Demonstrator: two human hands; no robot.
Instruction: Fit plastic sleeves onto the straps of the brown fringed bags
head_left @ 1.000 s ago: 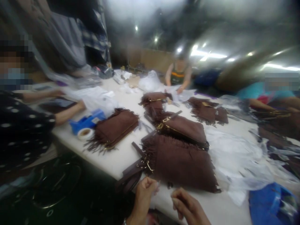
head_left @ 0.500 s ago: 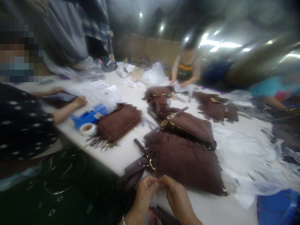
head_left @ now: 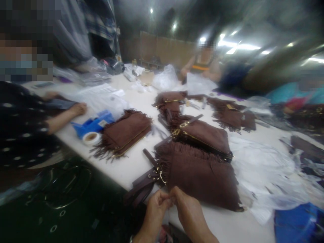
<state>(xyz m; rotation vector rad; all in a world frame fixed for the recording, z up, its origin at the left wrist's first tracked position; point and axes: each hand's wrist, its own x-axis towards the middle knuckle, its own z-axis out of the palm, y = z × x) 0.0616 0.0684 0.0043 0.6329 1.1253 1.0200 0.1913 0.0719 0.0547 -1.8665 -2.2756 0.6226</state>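
Note:
My left hand (head_left: 156, 211) and my right hand (head_left: 186, 209) meet at the fingertips over the table's near edge. Both are closed in a pinch; whatever lies between the fingers is too small or hidden to make out. Just beyond them lies a brown fringed bag (head_left: 202, 179), flat on the table. Dark straps (head_left: 141, 187) with gold-coloured clasps stick out at its left side and hang over the edge. Behind it rests a second brown bag (head_left: 205, 133) with a gold zip and chain. A third fringed bag (head_left: 129, 131) is farther left.
A blue tape dispenser (head_left: 93, 123) and a tape roll (head_left: 91, 138) sit by the left edge of the white table (head_left: 113, 172). Clear plastic bags (head_left: 263, 165) spread on the right, near a blue item (head_left: 296, 222). More brown bags (head_left: 230, 116) lie farther back. Co-workers are around the table.
My hands stay pinched together, nearly in place. The co-worker across the table has raised a white sheet or bag. On the left, the co-worker's arm has shifted slightly left.

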